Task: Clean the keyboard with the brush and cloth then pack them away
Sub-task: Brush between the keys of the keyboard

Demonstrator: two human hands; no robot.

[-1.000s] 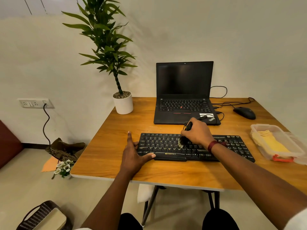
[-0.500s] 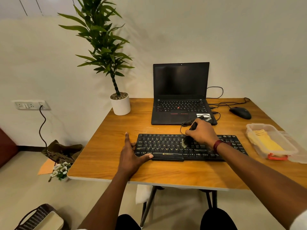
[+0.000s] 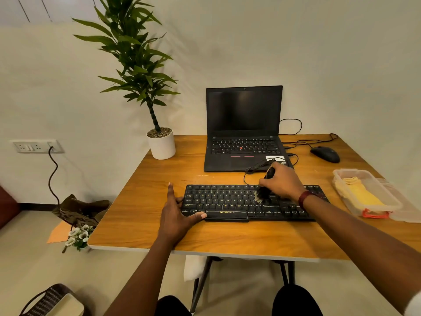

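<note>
Kbd (image 3: 227, 201), black Zebronics full-size, lay flat at desk centre, long side toward the person. Brush (image 3: 262, 195) was down on it, bristles splayed on the keys right of centre, dark handle tilted up toward 12 o'clock. Right hand (image 3: 282, 183) was wrapped round that handle from above, fingers curled tight on it. Left hand (image 3: 177, 215) sat at the kbd's 9 o'clock end, fingers straight on the desk (image 3: 141, 213), thumb laid along the front edge, bracing and gripping nothing. The hands were well apart.

Handling, as I'd judge it: the kbd looked light and rigid and prob. slides on smooth wood, so bracing the end made sense. Keycaps can pop, so light strokes. The brush looked small and light, with soft bristles that bend easily; best held mid-handle, as here.

The yellow cloth (image 3: 362, 195) lay folded in a clear plastic container (image 3: 352, 171) at 3 o'clock, its lid (image 3: 407, 213) just beside it. Cloth's soft and floppy, so pinch a fold.

The kbd cable (image 3: 250, 171) looped toward the open, dark-screened laptop (image 3: 243, 124) at 12. A mouse (image 3: 325, 153) sat at 1–2 o'clock and a potted plant (image 3: 161, 144) at 10–11.
</note>
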